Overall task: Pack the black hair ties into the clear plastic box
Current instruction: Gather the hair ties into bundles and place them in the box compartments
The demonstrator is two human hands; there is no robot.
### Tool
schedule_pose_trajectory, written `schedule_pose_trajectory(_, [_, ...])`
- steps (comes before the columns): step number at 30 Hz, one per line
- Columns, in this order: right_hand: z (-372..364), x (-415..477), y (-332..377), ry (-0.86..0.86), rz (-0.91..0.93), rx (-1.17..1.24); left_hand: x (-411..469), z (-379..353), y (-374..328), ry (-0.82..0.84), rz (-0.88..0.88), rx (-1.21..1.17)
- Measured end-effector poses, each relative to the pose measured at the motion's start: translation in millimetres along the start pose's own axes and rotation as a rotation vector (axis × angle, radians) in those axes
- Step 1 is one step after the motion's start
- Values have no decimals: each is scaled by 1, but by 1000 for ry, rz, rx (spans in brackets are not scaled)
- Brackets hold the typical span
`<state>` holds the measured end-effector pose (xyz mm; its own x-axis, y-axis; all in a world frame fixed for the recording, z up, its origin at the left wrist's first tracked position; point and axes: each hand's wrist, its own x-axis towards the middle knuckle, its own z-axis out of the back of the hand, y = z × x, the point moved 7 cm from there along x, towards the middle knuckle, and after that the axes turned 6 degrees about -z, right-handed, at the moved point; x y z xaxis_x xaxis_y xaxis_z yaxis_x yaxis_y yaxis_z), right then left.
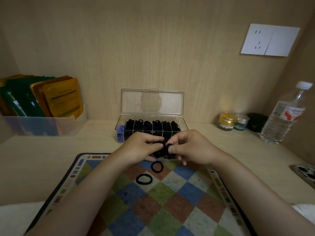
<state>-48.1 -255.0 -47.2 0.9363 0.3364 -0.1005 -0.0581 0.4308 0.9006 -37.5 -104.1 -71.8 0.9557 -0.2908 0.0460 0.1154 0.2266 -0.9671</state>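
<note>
Wooden desk (42, 150) holds checkered mat (153, 210) and open clear plastic box (170, 103).

We have one view only, from a wide-angle camera worn on the head. We look forward and down at the desk (221, 150), close over the left hand (141, 147) and right hand (190, 148), with the wooden back wall (153, 48) squarely facing us.
</note>
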Motion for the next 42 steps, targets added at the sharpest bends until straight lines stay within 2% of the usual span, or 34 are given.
schedule_pose_trajectory(3, [2,4,-4,-134,-65,148,0,-11,0,38,23,-157])
schedule_pose_trajectory(7, [4,9,-9,-263,-68,99,-1,-11,1,24,100,-320])
schedule_pose_trajectory(11, [4,12,-8,-339,11,-34,0,-8,2,54,44,-177])
schedule_pose_trajectory(17, [-11,14,-4,-253,102,-116,0,20,0,-53,61,51])
schedule_pose_trajectory(19, [-13,12,0,-241,146,-270,1,32,0,-92,43,104])
schedule_pose_trajectory(23, [-34,8,-1,19,194,-612,2,45,1,-104,23,205])
schedule_pose_trajectory(29, [-39,5,5,55,266,-630,3,40,1,-82,-21,284])
schedule_pose_trajectory(32, [-44,1,13,67,257,-349,3,41,0,-84,-43,303])
schedule_pose_trajectory(34, [-54,0,17,109,247,-268,2,40,0,-78,-47,304])
schedule_pose_trajectory(39, [-78,0,15,186,317,-526,2,40,0,-78,-49,285])
schedule_pose_trajectory(42, [-79,1,17,188,346,-583,2,39,0,-71,-45,268])
